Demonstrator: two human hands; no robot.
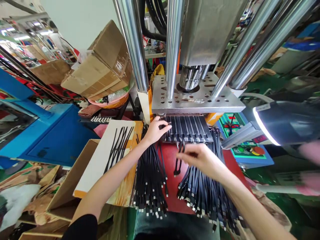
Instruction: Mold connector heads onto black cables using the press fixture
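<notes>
Tilting beyond the left hand, a carton bears illegible print.

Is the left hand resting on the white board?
No, the left hand is at the left end of the black slotted block.

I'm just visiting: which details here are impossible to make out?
All in the head view:
Whether the right hand grips the dangling black cable: its fingers are blurred.
Back of the black slotted metal block: hidden by the thick silver steel plate.
Print on the tan cardboard box: too small.
Far end of the black lamp with glowing white rim: cut off by the right edge.
</notes>
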